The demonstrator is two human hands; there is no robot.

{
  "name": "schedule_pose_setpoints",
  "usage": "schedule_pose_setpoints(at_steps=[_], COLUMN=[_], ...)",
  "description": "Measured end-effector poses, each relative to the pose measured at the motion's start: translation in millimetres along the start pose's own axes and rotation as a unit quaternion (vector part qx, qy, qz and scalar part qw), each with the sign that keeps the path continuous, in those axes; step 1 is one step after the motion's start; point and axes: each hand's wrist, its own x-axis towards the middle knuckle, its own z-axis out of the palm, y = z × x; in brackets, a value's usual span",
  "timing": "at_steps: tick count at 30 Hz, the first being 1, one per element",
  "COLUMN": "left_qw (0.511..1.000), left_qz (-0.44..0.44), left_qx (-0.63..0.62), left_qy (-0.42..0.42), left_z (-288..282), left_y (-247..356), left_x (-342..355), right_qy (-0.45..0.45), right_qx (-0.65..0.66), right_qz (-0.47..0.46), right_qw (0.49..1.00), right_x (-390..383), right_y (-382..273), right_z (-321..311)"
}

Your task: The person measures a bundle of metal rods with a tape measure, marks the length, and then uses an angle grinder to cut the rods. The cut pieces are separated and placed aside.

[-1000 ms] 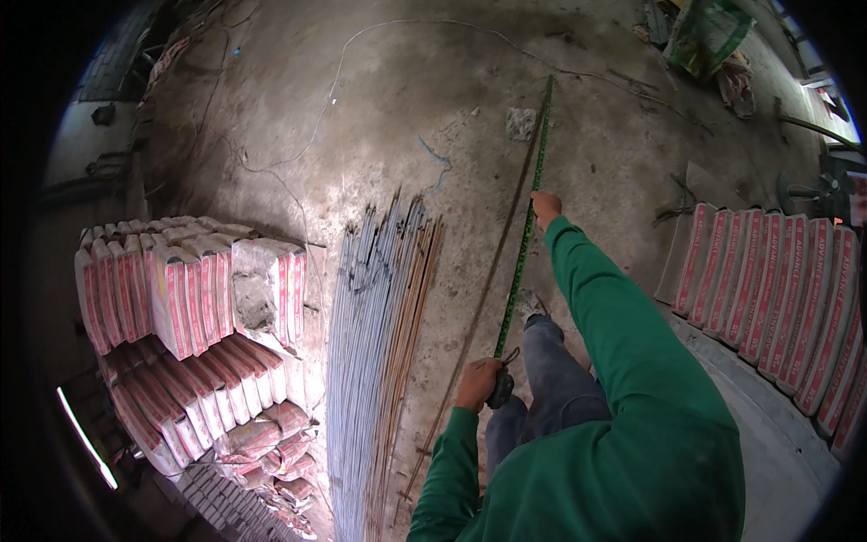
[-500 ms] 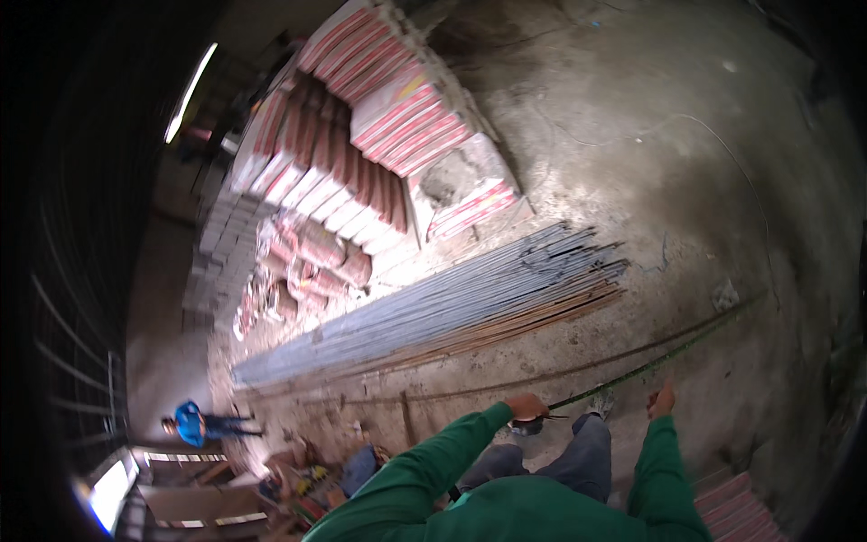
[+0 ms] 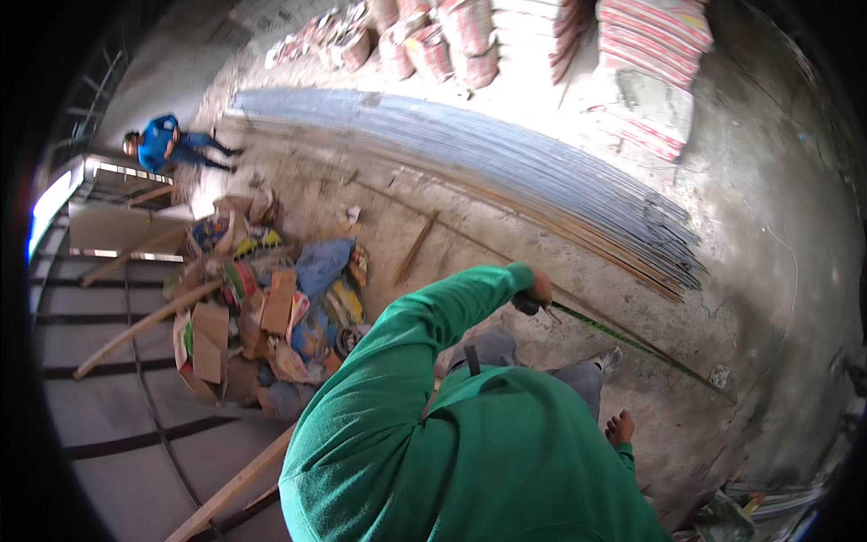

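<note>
My left hand is closed around a dark handle at the end of a long thin green strip, perhaps a measuring tape. The strip runs low over the concrete floor toward the right. My right hand hangs lower, just beyond the green sleeve. It is apart from the strip, holds nothing, and its fingers are loosely spread. Between the two hands I see my grey trouser legs and one shoe. My green sweatshirt fills the lower middle of the view.
A long bundle of steel bars lies across the floor above my hands. Red-and-white sacks are stacked behind it. A heap of cardboard and rubbish sits left. A person in blue is far left. A wooden plank lies lower left.
The view has swung round, so the bars and sacks now lie at the top. My right hand has come off the green strip and dropped; my left hand still grips the handle.
</note>
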Motion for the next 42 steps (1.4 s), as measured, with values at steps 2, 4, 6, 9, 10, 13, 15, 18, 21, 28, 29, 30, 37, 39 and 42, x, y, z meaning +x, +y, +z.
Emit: schedule_pose_setpoints(at_steps=[2, 4, 6, 9, 10, 13, 15, 18, 21, 28, 29, 30, 37, 39, 42], left_qw=[0.999, 0.999, 0.999, 0.999, 0.999, 1.000, 0.999, 0.997, 0.999, 0.999, 0.997, 0.998, 0.990, 0.994, 0.986], left_qz=[-0.017, -0.017, 0.002, -0.007, -0.027, -0.030, -0.045, -0.065, -0.045, -0.026, -0.021, -0.043, -0.105, -0.053, 0.093], left_qx=[0.023, 0.017, 0.039, 0.042, -0.016, 0.003, -0.003, 0.009, 0.002, 0.026, 0.005, 0.010, -0.023, 0.046, 0.064], left_qy=[0.030, 0.022, 0.024, 0.016, 0.012, 0.000, 0.005, 0.034, -0.002, -0.021, -0.070, -0.047, -0.092, -0.084, -0.123], left_z=[-15, -24, -31, -36, -36, -60, -74, -103, -126, -162, -158, -173, -218, -231, -253], left_y=[-33, -78, -126, -190, -213, -263, -288, -315, -366, -471, -489, -482, -579, -609, -648], left_x=[-41, -68, -80, -84, -80, -84, -95, -120, -122, -97, -91, -107, -122, -115, -98], right_qy=[-0.030, -0.064, -0.138, -0.165, -0.163, -0.161, -0.157, -0.162, -0.206, -0.189, -0.188, -0.175, -0.105, -0.071, -0.021], right_qx=[-0.044, -0.103, -0.229, -0.319, -0.322, -0.301, -0.289, -0.277, -0.252, -0.207, -0.243, -0.231, -0.133, -0.101, -0.054], right_qz=[-0.004, -0.010, -0.106, -0.154, -0.162, -0.162, -0.149, -0.111, -0.067, -0.011, -0.013, -0.025, -0.023, 0.001, 0.027], right_qw=[0.999, 0.993, 0.958, 0.921, 0.918, 0.926, 0.933, 0.941, 0.943, 0.960, 0.951, 0.957, 0.985, 0.992, 0.998], right_x=[-24, -41, -66, -104, -109, -104, -100, -96, -53, -144, -180, -197, -227, -239, -265], right_y=[10, 19, 17, 4, 3, 10, 19, 26, 39, -10, -36, -45, -35, -6, 47], right_z=[22, 50, 76, 118, 131, 162, 182, 223, 262, 443, 473, 489, 544, 554, 581])
